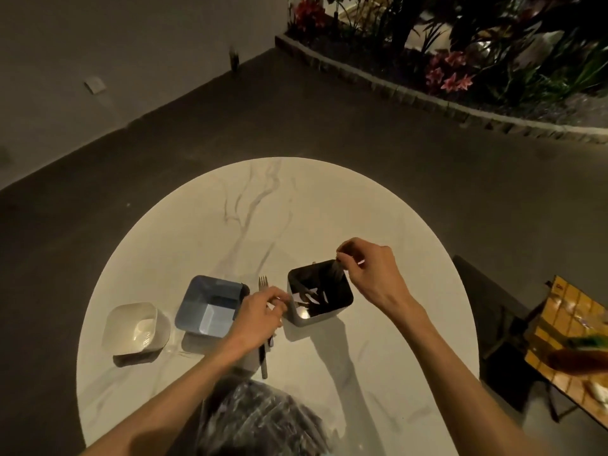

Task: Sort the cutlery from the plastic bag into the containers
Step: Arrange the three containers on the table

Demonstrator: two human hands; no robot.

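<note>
Inside, dark cutlery (pixel 311 296) in the grey container (pixel 297 319); blue container (pixel 210 306) bare.

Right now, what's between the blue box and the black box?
In the head view, a fork held by the left hand sits between the blue box and the black box.

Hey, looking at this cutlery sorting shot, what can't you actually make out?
- Head view: what the right hand pinches over the dark container is blurred and partly covered by fingers; the type is unclear.
- The pieces inside that container are dim shapes.
- The plastic bag is cut off by the bottom edge; glare hides its contents.
- The left hand covers the middle of the fork.
</note>
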